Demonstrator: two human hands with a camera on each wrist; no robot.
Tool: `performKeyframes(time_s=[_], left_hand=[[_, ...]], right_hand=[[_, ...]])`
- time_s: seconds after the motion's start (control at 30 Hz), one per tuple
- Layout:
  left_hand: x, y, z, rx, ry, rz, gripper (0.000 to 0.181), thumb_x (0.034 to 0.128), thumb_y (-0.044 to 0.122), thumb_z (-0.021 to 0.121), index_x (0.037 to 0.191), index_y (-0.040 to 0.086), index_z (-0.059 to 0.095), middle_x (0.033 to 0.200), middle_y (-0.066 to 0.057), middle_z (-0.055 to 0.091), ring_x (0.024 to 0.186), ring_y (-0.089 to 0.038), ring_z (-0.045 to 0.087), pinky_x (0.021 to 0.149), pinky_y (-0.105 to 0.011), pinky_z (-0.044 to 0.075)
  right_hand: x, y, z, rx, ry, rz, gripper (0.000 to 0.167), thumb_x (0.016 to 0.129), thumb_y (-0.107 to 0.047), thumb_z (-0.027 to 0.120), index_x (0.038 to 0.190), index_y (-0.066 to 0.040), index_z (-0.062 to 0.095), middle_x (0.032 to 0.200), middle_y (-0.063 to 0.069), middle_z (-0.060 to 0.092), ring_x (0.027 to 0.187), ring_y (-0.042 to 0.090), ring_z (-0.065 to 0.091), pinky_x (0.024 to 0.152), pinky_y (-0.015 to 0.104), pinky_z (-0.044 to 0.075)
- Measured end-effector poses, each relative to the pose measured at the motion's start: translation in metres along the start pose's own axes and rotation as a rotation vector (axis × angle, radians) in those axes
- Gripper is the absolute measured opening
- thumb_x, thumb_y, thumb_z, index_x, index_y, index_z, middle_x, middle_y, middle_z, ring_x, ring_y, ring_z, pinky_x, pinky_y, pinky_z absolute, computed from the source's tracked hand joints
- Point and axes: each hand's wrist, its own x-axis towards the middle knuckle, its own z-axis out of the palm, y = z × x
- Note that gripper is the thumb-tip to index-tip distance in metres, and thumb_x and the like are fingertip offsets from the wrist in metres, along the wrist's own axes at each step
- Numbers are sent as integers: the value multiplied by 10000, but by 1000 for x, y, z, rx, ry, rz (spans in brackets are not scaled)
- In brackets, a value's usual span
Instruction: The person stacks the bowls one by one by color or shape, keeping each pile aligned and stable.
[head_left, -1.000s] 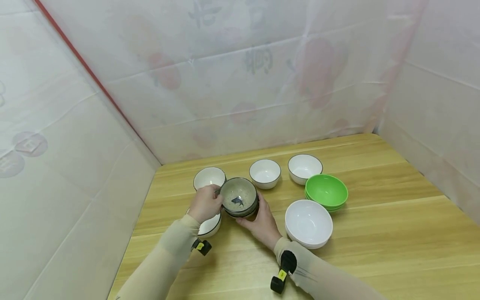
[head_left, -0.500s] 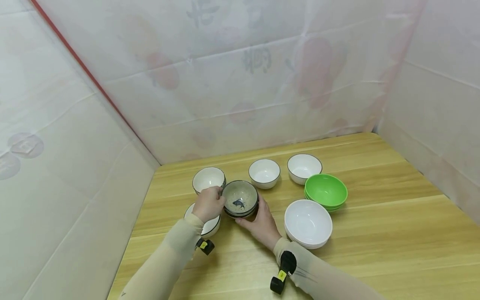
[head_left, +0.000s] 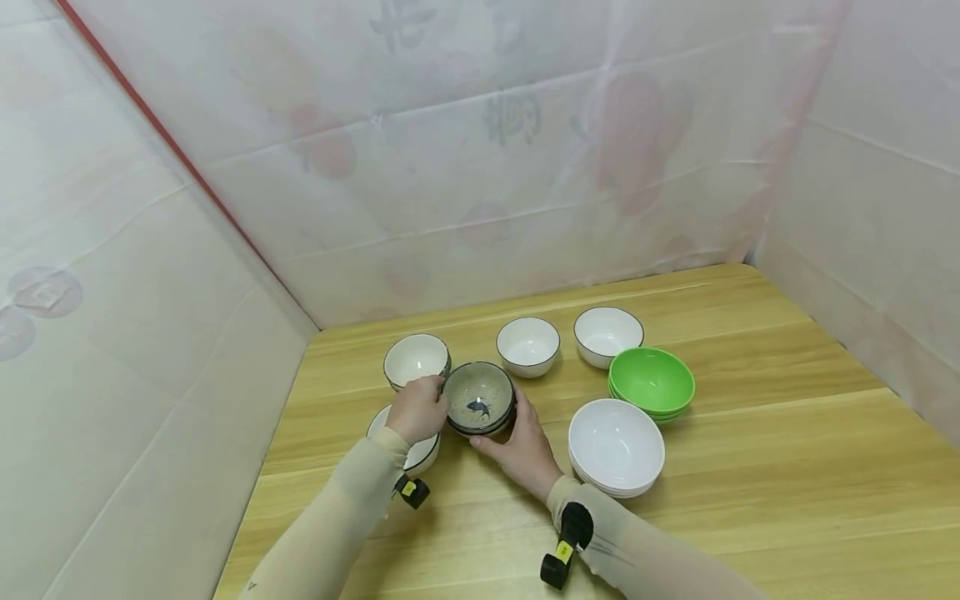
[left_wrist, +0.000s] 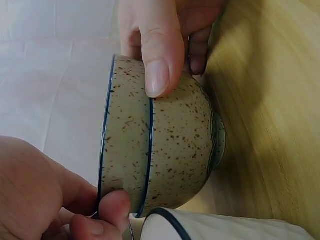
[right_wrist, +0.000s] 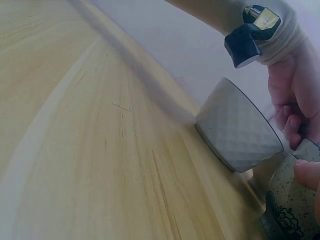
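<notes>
Two speckled beige ceramic bowls with dark blue rims, one nested in the other, are at the centre of the head view; the upper bowl (head_left: 477, 404) has a dark fish drawn inside. My left hand (head_left: 418, 410) pinches the upper bowl's rim at its left side. Round the right side of the nested pair curls my right hand (head_left: 525, 450). In the left wrist view, its thumb (left_wrist: 159, 75) presses near the lower bowl's (left_wrist: 180, 135) rim. A white dark-rimmed bowl (head_left: 423, 454) stands under my left wrist, partly hidden.
Behind my left hand is a stack of cream bowls (head_left: 416, 358). Two white bowls stand farther back, one central (head_left: 528, 346), one right (head_left: 609, 333). Stacked green bowls (head_left: 652, 382) and stacked white bowls (head_left: 617, 446) stand to the right on the wooden table (head_left: 787, 467).
My left hand has moved slightly right and down with the upper speckled bowl, which now sits more squarely in the lower one. The right hand has stayed in place.
</notes>
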Motion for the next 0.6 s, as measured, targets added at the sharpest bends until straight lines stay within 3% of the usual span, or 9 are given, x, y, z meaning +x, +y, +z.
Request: performKeyframes(time_s=[0.23, 0.6], left_hand=[[2, -1, 2, 11, -47, -12, 219, 905, 58, 536, 1055, -21, 674, 798, -69, 629, 596, -170, 522, 512, -291, 425], [3, 1, 4, 1, -60, -25, 275, 894, 58, 539, 1121, -44, 657, 849, -92, 647, 614, -173, 535, 526, -291, 437]], right_hand=[[1, 3, 0, -4, 5, -6, 1117, 710, -459, 831, 1538, -140, 152, 1514, 152, 284, 1388, 302, 280, 1104, 529, 254], [-1, 2, -2, -13, 8, 12, 1123, 716, -458, 827, 1537, -115, 143, 1534, 161, 252, 1397, 327, 260, 1100, 545, 251]])
